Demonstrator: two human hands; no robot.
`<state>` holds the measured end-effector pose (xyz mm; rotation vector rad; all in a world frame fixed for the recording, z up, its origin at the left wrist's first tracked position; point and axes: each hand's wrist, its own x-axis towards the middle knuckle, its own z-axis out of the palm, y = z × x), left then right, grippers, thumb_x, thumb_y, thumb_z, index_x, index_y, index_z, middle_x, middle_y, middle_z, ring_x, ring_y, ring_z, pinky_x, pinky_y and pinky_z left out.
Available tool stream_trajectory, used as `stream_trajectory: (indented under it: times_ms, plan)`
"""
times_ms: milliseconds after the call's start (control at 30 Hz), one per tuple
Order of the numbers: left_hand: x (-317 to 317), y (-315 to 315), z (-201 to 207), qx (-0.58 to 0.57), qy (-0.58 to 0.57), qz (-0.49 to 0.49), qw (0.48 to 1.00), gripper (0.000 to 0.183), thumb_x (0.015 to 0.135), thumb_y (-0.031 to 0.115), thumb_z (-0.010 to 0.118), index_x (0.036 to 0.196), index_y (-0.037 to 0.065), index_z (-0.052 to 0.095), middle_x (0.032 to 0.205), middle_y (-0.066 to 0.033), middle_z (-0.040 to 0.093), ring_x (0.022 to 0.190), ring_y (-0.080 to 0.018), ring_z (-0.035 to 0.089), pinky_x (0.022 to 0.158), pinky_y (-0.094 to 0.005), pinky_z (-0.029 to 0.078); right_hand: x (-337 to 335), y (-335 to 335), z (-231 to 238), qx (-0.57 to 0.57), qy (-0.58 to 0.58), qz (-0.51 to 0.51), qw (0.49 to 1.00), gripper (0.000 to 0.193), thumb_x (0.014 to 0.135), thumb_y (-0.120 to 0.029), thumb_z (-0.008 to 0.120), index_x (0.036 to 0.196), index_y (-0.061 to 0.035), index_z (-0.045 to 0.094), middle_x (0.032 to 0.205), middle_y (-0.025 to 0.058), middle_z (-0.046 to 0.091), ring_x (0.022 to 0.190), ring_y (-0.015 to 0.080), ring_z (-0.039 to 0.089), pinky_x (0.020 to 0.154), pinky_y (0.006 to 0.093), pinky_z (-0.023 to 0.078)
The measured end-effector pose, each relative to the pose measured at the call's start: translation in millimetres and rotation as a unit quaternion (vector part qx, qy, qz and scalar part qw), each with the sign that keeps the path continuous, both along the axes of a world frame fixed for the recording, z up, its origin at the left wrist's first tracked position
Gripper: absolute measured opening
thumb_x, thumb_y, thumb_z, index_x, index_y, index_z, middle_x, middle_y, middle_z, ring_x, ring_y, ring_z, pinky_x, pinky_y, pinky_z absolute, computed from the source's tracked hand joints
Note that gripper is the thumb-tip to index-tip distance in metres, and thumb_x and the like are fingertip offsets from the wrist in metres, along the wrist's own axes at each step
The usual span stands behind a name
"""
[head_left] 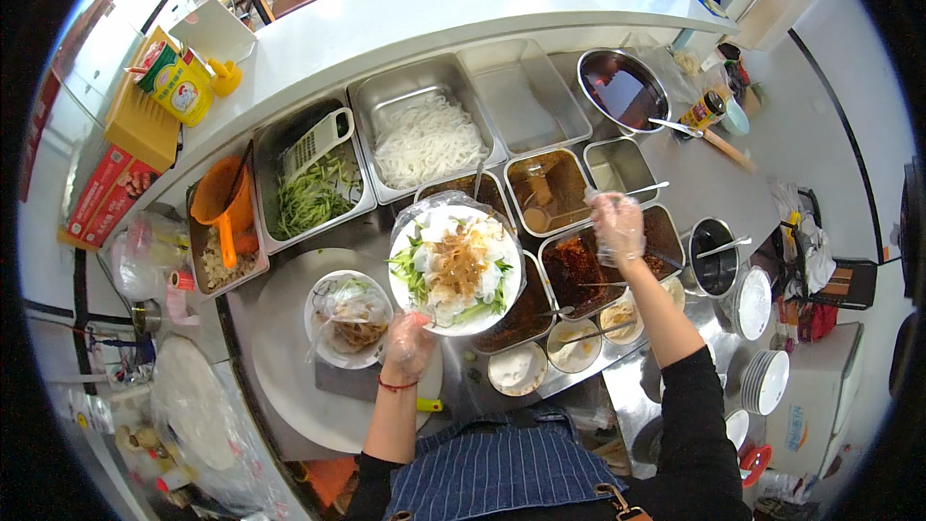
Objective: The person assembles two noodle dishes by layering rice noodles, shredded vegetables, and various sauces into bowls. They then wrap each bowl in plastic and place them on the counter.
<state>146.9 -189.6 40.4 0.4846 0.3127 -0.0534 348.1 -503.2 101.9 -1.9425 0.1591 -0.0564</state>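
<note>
My left hand (409, 345), in a clear plastic glove, grips the lower left side of a white bowl (518, 282) lined with a thin plastic bag. White noodles, cucumber shreds (410, 265) and a brown sauce (463, 249) fill it. Further right, my gloved right hand (617, 225) has its fingers closed at the handle of a metal ladle (656, 187); the ladle's bowl end lies over a pan of brown liquid (564, 174). Below that hand is a pan of dark red chili sauce (584, 256). Part of the handle is hidden by the fingers.
A second bagged bowl (333, 357) and a cleaver (359, 384) rest on the round white board (280, 328). Behind stand pans of cucumber shreds (313, 201) and white noodles (429, 140), and a pot of dark liquid (622, 87). Stacked bowls (767, 381) stand at right.
</note>
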Motion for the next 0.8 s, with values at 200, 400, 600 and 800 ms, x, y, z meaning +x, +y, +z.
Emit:
stream_trajectory:
  times_ms: [200,400,600,800]
  plan:
    - [-4,-1,-18,-0.023,-0.021,-0.013,0.999,0.031,0.091,0.006,0.055,0.121,0.0,0.052,0.117,-0.0121,0.061,0.096,-0.02,0.062,0.086,-0.0325,0.052,-44,8,89,0.039,-0.061,0.054,0.996,0.018,0.095,-0.013,0.055,0.089,-0.0008,0.068,0.069,0.0034,0.062,0.055,0.0067,0.052,0.05,0.0237,0.043]
    - [4,-21,4,0.309,-0.086,-0.042,0.946,0.024,0.085,0.007,0.063,0.108,0.0,0.063,0.112,-0.0131,0.065,0.101,-0.0223,0.061,0.087,-0.0334,0.05,-98,39,121,-0.117,-0.35,0.295,0.881,0.013,0.086,-0.002,0.061,0.096,-0.002,0.068,0.077,0.0112,0.066,0.066,0.0259,0.064,0.058,0.0329,0.051]
    - [9,-21,25,0.399,-0.125,-0.063,0.906,0.029,0.079,0.004,0.065,0.109,0.0,0.067,0.116,-0.0143,0.066,0.106,-0.0251,0.063,0.091,-0.033,0.049,-109,37,104,-0.156,-0.43,0.372,0.808,0.034,0.072,0.005,0.069,0.106,-0.0003,0.067,0.09,0.0134,0.067,0.077,0.0277,0.067,0.062,0.0367,0.056]
    - [7,-20,17,0.403,-0.089,-0.088,0.907,0.033,0.08,-0.001,0.063,0.112,-0.002,0.065,0.118,-0.0154,0.065,0.107,-0.0238,0.062,0.091,-0.0318,0.05,-78,19,61,0.164,-0.123,0.022,0.978,0.021,0.096,-0.019,0.057,0.087,-0.0023,0.066,0.071,0.0038,0.06,0.058,0.0112,0.054,0.055,0.0245,0.043]
